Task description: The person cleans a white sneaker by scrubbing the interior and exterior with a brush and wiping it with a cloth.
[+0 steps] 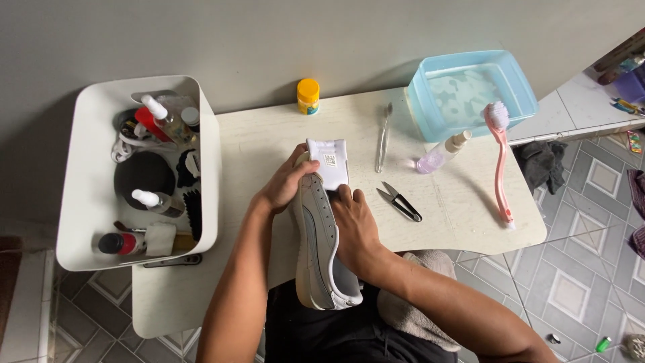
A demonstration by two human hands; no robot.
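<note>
Closest to the camera, a grey cloth (416, 302) lies across the person's lap, under the right forearm. Just above it sits the sneaker (322, 249), white and grey, held on its side over the near edge of the desk (457, 202), heel toward the body and toe pointing away. The right hand (356, 228) lies flat against the shoe's opening, fingers partly tucked inside, closed around the upper. The left hand (285, 185) curls around the far end by the toe, thumb and fingers pinching the side near the white tongue (329, 161), which is pulled up and folded outward.

The shoe looks light and easy to turn with two hands. The sole looks stiff and would make the firmest place to hold; the upper and tongue look soft and likely to give under the fingers. A grip on the heel and midsole seems surest.

Farther out on the desk lie small black thread snips (402, 202), then a slim toothbrush (383, 138) and a clear spray bottle (440, 153) on its side. A pink long-handled brush (500, 165) leans from the desk up onto the blue tub (524, 84) of water. A yellow-capped jar (308, 96) stands at the wall. Off to the left, a white bin (80, 202) holds bottles and brushes.
</note>
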